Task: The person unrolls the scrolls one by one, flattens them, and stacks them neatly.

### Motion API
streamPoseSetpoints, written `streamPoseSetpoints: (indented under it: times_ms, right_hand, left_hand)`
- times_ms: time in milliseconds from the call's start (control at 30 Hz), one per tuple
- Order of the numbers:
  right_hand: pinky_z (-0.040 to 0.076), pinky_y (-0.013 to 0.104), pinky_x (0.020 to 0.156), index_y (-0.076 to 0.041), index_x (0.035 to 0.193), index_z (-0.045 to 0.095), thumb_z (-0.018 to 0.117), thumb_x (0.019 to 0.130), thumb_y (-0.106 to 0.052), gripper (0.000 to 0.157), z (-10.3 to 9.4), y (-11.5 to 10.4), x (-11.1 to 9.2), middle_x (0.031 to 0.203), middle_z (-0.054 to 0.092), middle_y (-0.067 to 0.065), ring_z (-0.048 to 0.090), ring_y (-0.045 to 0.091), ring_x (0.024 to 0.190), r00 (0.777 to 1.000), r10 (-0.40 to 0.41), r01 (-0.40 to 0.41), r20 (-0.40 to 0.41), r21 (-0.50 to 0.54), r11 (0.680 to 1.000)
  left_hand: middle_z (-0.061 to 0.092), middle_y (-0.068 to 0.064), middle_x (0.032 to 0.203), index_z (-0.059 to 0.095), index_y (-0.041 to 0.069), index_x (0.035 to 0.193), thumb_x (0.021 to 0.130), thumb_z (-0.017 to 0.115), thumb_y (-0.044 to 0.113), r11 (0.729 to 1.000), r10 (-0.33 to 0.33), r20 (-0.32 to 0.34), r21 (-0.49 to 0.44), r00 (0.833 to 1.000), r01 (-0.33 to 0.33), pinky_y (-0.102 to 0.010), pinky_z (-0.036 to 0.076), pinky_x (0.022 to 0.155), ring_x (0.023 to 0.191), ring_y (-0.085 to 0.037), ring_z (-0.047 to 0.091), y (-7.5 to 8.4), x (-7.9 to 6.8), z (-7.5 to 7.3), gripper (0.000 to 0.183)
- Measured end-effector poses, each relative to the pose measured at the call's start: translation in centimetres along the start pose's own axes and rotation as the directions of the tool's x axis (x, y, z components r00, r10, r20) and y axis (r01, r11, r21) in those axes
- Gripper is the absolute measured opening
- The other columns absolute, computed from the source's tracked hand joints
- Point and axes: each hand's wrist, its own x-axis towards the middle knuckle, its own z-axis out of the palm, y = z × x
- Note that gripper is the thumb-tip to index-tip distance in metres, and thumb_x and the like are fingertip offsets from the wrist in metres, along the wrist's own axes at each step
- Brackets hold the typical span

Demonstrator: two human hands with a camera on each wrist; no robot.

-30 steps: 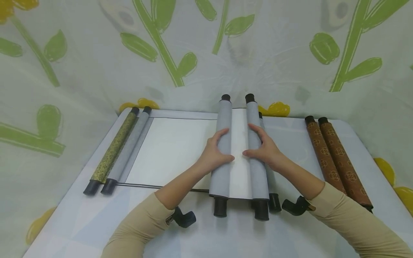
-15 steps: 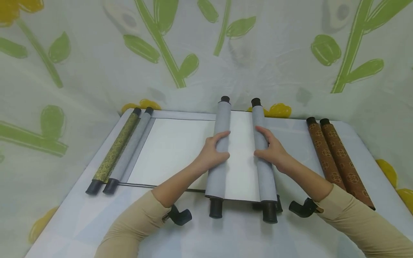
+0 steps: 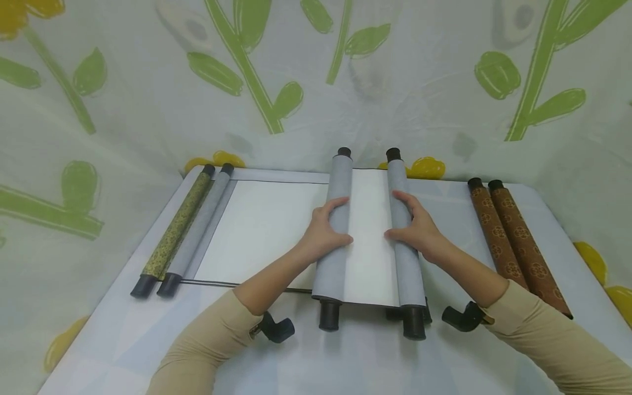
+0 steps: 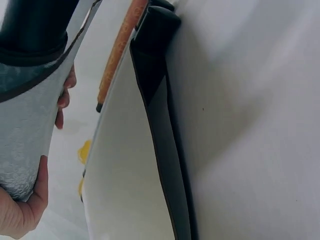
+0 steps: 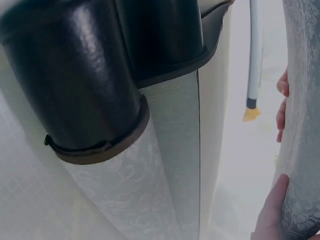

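A grey scroll is partly unrolled over the table, with a strip of white paper (image 3: 370, 236) between its two rolls. My left hand (image 3: 321, 236) grips the left roll (image 3: 329, 280), thumb and fingers spread around it. The right roll (image 3: 410, 280) is gripped by my right hand (image 3: 418, 230) the same way. Black knobs cap both ends of each roll. In the left wrist view the held roll (image 4: 20, 135) is raised above the table. Beneath lies a second opened scroll with a white sheet (image 3: 266, 225); the held scroll hides much of its right side.
The lower scroll's grey left roll (image 3: 199, 225) lies beside a yellow-green patterned scroll (image 3: 175, 230) at the left. Two brown flower-patterned rolls (image 3: 498, 236) lie side by side at the right. A leaf-patterned curtain (image 3: 419, 109) hangs behind the table (image 3: 345, 367).
My hands have moved apart, the right roll shifting right and the left roll slightly left, so the white strip between them is wider. Over the last half second little has moved.
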Motion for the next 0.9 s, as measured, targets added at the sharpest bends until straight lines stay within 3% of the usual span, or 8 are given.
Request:
streamPoseSetpoints:
  times_ms: [167, 300, 433, 533, 667, 900]
  right_hand:
    - [0.028, 0.063, 0.102, -0.017, 0.152, 0.015, 0.062, 0.079, 0.001, 0.089, -0.4, 0.1, -0.1, 0.156, 0.010, 0.020, 0.025, 0.043, 0.131, 1.000, 0.027, -0.027, 0.008, 0.000, 1.000]
    - [0.025, 0.063, 0.103, -0.018, 0.152, 0.014, 0.054, 0.082, -0.001, 0.082, -0.7, 0.2, -0.1, 0.156, 0.008, 0.020, 0.021, 0.042, 0.134, 0.999, 0.026, -0.026, 0.019, -0.004, 1.000]
    - [0.021, 0.061, 0.106, -0.016, 0.152, 0.015, 0.058, 0.083, -0.002, 0.083, -0.8, 0.3, -0.1, 0.157, 0.009, 0.018, 0.019, 0.040, 0.136, 1.000, 0.015, -0.015, 0.004, 0.001, 1.000]
    - [0.021, 0.060, 0.108, -0.015, 0.152, 0.017, 0.068, 0.080, -0.005, 0.089, -0.7, 0.3, 0.0, 0.157, 0.011, 0.018, 0.019, 0.039, 0.138, 1.000, 0.013, -0.013, -0.012, -0.011, 1.000]
    - [0.020, 0.058, 0.109, -0.013, 0.151, 0.018, 0.074, 0.076, -0.005, 0.094, -0.7, 0.2, 0.1, 0.157, 0.013, 0.018, 0.019, 0.039, 0.139, 1.000, -0.006, 0.005, -0.018, -0.025, 1.000]
    - [0.022, 0.060, 0.107, -0.012, 0.151, 0.017, 0.070, 0.075, 0.002, 0.094, -0.8, 0.2, 0.1, 0.156, 0.012, 0.018, 0.022, 0.041, 0.135, 1.000, -0.010, 0.010, -0.012, -0.013, 1.000]
  left_hand:
    - [0.031, -0.020, 0.135, 0.038, 0.032, 0.143, 0.067, 0.063, 0.003, 1.000, -0.006, 0.008, 0.001, 1.000, 0.006, -0.046, 0.045, 0.074, 0.109, -0.035, 0.042, -0.2, 0.0, -0.6, 0.086]
    - [0.031, -0.019, 0.138, 0.039, 0.033, 0.143, 0.070, 0.059, 0.004, 1.000, -0.007, 0.000, -0.012, 1.000, 0.007, -0.048, 0.045, 0.077, 0.113, -0.035, 0.042, -0.3, -0.1, -1.1, 0.081]
    - [0.029, -0.017, 0.143, 0.041, 0.031, 0.142, 0.073, 0.056, 0.004, 0.999, -0.001, -0.004, -0.037, 1.000, 0.001, -0.050, 0.042, 0.085, 0.120, -0.032, 0.039, -0.5, -0.1, -1.3, 0.076]
    - [0.027, -0.017, 0.143, 0.041, 0.031, 0.142, 0.074, 0.065, 0.008, 1.000, -0.016, -0.003, -0.027, 1.000, 0.016, -0.051, 0.041, 0.088, 0.120, -0.033, 0.038, -0.7, 0.0, -1.3, 0.075]
    - [0.027, -0.017, 0.142, 0.040, 0.034, 0.141, 0.068, 0.081, 0.015, 0.999, -0.044, -0.011, 0.005, 0.999, 0.045, -0.051, 0.043, 0.087, 0.118, -0.035, 0.040, -0.9, 0.0, -1.3, 0.086]
    - [0.028, -0.018, 0.138, 0.037, 0.037, 0.142, 0.066, 0.077, 0.006, 0.997, -0.066, -0.005, 0.034, 0.998, 0.067, -0.053, 0.045, 0.081, 0.116, -0.037, 0.041, -0.7, 0.1, -1.6, 0.091]
